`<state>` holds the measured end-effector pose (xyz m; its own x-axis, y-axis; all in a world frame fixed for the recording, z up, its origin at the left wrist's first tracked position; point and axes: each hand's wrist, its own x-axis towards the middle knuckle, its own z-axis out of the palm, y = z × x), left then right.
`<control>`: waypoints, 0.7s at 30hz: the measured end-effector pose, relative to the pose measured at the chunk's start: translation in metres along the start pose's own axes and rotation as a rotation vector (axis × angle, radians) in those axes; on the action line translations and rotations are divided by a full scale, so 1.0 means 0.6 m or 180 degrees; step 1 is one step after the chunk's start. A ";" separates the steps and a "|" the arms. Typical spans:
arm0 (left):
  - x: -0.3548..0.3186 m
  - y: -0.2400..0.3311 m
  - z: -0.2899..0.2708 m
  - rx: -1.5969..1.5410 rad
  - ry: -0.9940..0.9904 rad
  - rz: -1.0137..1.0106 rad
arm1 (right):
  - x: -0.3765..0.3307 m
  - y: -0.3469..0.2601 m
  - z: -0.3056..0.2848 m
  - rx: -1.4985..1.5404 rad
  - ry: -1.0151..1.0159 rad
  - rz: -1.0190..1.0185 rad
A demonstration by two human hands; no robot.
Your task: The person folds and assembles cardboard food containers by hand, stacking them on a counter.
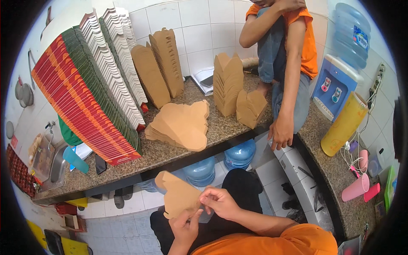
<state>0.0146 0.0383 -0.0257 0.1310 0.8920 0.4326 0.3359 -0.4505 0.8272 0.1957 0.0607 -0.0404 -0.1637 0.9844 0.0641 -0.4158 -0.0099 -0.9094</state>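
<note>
Clock face is centring on the held brown blank (180,196). At 10 to 11 o'clock, on the counter, the red-and-green carton stack (89,97) is leaning. At 11, two brown stacks (151,76) are standing beside it. At 12, the flat brown pile (180,127) is lying near the counter edge, apart from both hands.

The blank itself is hanging over the person's lap, tilted, its long axis running roughly from 11 to 5. At its 6 o'clock edge the left hand (185,225) is gripping it between thumb and fingers. At 3 to 4 the right hand (220,205) is closing thumb and fingertips on its right corner; pinch depth: cannot tell. Neither hand is nearer; both are touching.

At 1 o'clock the nested brown boxes (227,87) are standing, a shorter brown box (250,109) sitting just beside them.
</note>
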 end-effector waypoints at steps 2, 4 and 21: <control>0.005 -0.003 0.004 -0.0283 0.0001 0.0565 | 0.001 -0.009 -0.016 -0.0398 -0.0122 -0.0603; 0.010 0.020 0.016 -0.1768 0.0590 -0.0163 | 0.009 -0.027 -0.037 -0.0779 -0.0230 -0.0863; -0.021 0.022 -0.040 -0.2932 0.0056 -0.2096 | -0.035 -0.040 0.019 -0.0996 -0.0157 -0.0569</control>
<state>-0.0050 0.0200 -0.0114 0.1669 0.9683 -0.1858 -0.4811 0.2444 0.8419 0.1991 0.0381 -0.0152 -0.1593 0.9560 0.2463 -0.1490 0.2233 -0.9633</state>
